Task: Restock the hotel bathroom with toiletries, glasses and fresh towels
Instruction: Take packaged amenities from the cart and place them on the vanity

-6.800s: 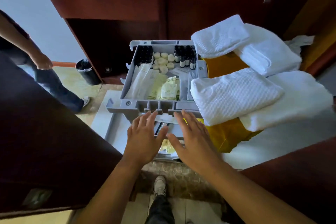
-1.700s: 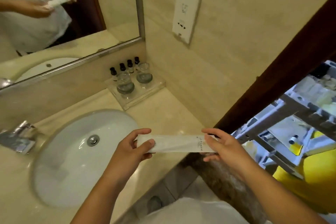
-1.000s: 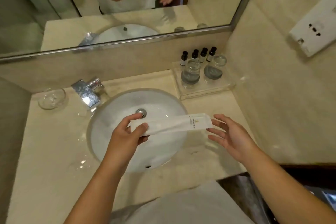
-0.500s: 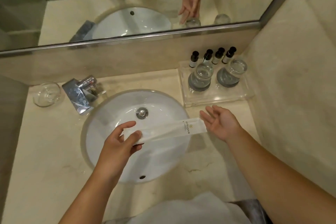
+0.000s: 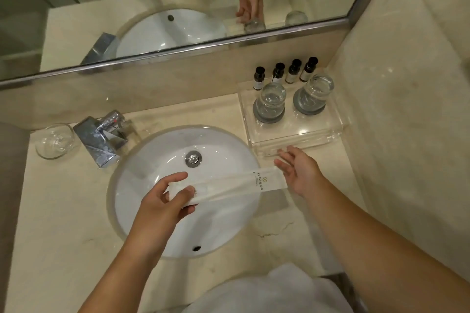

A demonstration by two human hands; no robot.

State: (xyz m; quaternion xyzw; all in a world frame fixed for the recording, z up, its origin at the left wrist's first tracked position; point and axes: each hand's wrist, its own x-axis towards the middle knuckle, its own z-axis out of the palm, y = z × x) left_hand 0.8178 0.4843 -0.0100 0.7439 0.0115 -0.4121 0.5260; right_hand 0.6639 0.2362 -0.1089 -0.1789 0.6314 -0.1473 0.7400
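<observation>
Head: glasses [image 5: 269,101], bottles [image 5: 279,74] on tray [image 5: 292,138]; packet [image 5: 229,185] possibly toothbrush.

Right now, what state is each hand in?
Left hand: pinches one end of the packet.
Right hand: open, fingers straight, holding nothing.
</observation>
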